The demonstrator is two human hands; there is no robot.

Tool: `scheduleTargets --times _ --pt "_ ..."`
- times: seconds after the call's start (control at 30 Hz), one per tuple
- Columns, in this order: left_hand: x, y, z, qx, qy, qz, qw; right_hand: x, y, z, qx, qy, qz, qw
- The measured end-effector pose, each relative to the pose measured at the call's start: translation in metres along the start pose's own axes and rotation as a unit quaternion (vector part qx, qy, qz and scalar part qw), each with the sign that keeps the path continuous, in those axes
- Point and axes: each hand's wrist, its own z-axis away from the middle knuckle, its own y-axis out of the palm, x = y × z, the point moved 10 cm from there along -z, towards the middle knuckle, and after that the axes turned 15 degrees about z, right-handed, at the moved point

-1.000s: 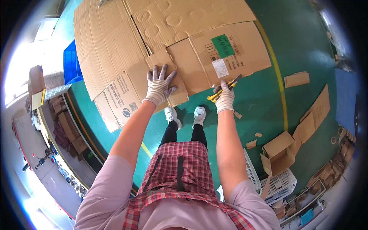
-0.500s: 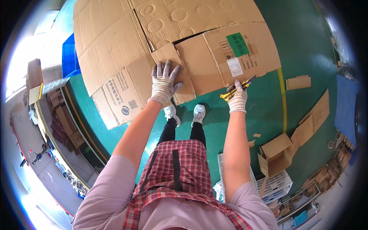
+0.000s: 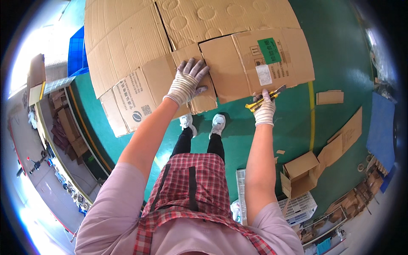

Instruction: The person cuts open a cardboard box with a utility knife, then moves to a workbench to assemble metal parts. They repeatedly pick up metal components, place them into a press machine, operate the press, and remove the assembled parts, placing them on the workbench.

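My left hand (image 3: 188, 82), in a striped work glove, lies with spread fingers on a narrow cardboard flap (image 3: 192, 52) near the front edge of the stacked cardboard. My gloved right hand (image 3: 264, 108) is closed around a yellow utility knife (image 3: 257, 103), just in front of the cardboard's edge and apart from it. Its dark tip points up and to the right. To the right of my left hand lies a flattened cardboard piece (image 3: 223, 68) bearing a green label (image 3: 270, 50) and a white label (image 3: 263, 75). Another printed cardboard piece (image 3: 158, 76) lies to the left.
Below right, an open cardboard box (image 3: 301, 170) stands by a white plastic crate (image 3: 300, 208). Cardboard scraps (image 3: 330, 97) lie on the green floor (image 3: 293, 127). At left stand a blue bin (image 3: 76, 53) and a shelf with cardboard (image 3: 70, 127).
My left hand has shifted slightly right along the flap, its fingers still spread. The right hand keeps the knife in nearly the same place. The whole view has shifted a little.
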Motion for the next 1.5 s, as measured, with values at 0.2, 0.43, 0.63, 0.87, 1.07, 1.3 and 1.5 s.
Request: scheduleTargets --times 0.2,0.43,0.63,0.87,1.07,1.3,1.5 --pt "0.0 -0.01 -0.004 -0.047 -0.012 -0.004 0.999 0.003 0.005 -0.001 0.054 0.002 0.06 0.997" --pt "-0.003 0.011 -0.019 -0.009 -0.002 -0.011 1.0 0.01 0.003 0.007 0.031 -0.005 0.105 0.994" --pt "0.0 0.003 -0.015 -0.01 -0.01 0.003 1.0 0.013 0.006 0.006 0.032 -0.005 0.135 0.99" --pt "0.04 -0.034 0.046 -0.131 -0.113 0.041 0.984 0.013 -0.028 0.033 -0.015 -0.016 0.158 0.987" --pt "0.135 -0.045 0.216 -0.243 -0.404 0.017 0.882 -0.025 -0.127 0.094 -0.06 0.059 0.237 0.968" --pt "0.105 -0.045 0.46 -0.141 -0.525 0.04 0.838 -0.021 -0.121 0.159 -0.013 0.103 0.247 0.963" --pt "-0.022 -0.049 0.732 -0.08 -0.703 0.068 0.703 0.015 0.118 0.264 0.303 0.057 0.308 0.9"
